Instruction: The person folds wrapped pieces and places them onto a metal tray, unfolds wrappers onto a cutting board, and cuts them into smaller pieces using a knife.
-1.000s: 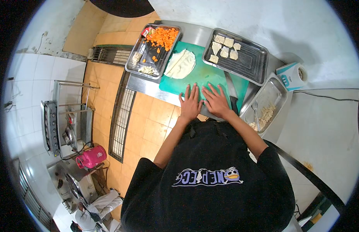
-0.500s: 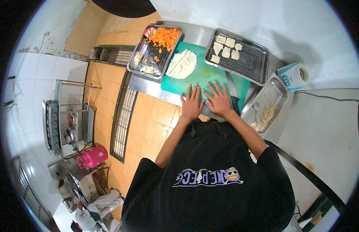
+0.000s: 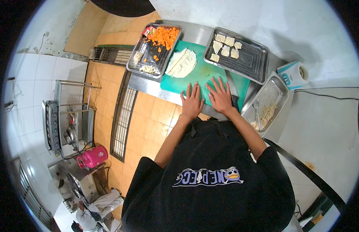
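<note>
"How are the hands placed?"

"The left hand (image 3: 192, 101) lies palm down, its fingers spread, at the near edge of a green cutting board (image 3: 204, 77). The right hand (image 3: 221, 99) is just beside it, also flat, fingers fanned wide (the thumbs point toward each other with a small gap between). Neither is gripping anything."

"And the pale dough sheet (image 3: 182, 63)?"

"On the left part of the board, beyond the left hand and apart from it. A straight ridge runs across it; whether that is a fold or a separate strip, I cannot tell."

"What is nearest the right hand?"

"A knife (image 3: 233, 85), handle close to the wrist, blade pointing away toward a dark metal tray (image 3: 252, 60). That one bears pale, roughly square pieces (image 3: 225, 51)."

"The other trays?"

"At the left of the surface (image 3: 197, 33), a tray (image 3: 150, 51) holds orange slices (image 3: 166, 37), with whitish bits at its near end. On the right, a deeper pan (image 3: 270, 92) has a crumbly pale heap (image 3: 269, 114) and a spoon (image 3: 257, 112). A paper roll (image 3: 293, 75) stands just past it."
</note>
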Demonstrator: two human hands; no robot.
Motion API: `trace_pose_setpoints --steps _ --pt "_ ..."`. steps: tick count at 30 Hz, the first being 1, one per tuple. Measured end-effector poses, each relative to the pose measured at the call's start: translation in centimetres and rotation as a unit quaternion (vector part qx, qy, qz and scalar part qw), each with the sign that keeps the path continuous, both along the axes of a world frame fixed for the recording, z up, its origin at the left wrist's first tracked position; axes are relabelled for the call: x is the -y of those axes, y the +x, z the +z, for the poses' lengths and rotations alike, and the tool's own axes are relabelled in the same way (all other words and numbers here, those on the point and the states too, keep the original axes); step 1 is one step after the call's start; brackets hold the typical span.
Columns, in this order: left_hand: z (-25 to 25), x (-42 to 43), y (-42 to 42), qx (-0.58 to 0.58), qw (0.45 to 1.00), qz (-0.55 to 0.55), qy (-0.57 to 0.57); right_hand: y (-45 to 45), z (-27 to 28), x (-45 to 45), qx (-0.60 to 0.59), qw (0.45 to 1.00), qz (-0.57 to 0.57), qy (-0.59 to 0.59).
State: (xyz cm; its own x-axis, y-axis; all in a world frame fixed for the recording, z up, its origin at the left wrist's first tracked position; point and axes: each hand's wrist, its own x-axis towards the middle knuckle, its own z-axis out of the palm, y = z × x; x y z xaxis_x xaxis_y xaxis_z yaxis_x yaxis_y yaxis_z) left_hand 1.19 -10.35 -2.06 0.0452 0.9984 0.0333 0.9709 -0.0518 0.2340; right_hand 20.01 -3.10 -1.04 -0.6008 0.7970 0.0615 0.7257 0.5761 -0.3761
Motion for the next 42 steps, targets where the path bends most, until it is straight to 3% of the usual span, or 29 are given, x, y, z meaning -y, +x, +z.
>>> trace_pose_setpoints --steps 5,20,28,42 --pt "0.3 -0.6 -0.1 0.018 1.000 -0.011 -0.017 -0.2 0.3 -0.1 0.016 1.000 0.022 0.006" --pt "0.5 -1.6 1.7 0.015 0.999 -0.034 0.005 1.2 0.3 0.3 -0.107 0.994 -0.023 -0.021" --pt "0.3 -1.3 1.1 0.007 1.000 0.006 -0.013 0.1 0.1 0.1 -0.004 0.999 0.031 0.018" --pt "1.2 -1.0 1.8 0.007 0.999 -0.032 -0.021 2.0 0.1 1.6 0.009 0.998 -0.004 0.057"
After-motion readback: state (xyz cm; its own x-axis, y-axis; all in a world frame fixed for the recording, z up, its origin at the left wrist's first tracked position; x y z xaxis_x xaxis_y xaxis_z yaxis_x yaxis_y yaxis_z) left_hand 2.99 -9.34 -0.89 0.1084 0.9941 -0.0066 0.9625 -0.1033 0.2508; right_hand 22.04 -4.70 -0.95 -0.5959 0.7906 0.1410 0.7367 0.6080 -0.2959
